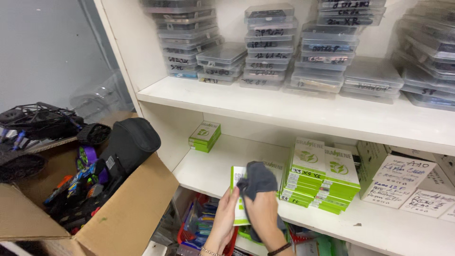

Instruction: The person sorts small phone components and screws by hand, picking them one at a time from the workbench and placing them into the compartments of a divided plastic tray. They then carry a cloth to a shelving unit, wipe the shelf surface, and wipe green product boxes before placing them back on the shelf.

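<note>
At six o'clock, wiping a small box before the shelf.
Left hand point(226, 215) grips the white-green box point(237, 189); right hand point(263, 213) clutches the grey cloth point(257, 180) on it; next, steady rubbing.

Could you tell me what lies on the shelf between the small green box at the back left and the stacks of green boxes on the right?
Bare white shelf lies between the small green box and the stacks of green boxes, as the head view shows.

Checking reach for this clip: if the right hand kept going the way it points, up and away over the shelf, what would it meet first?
Probably the green-and-white boxes stacked just beyond the right hand and its dark cloth; depth is unclear.
</note>
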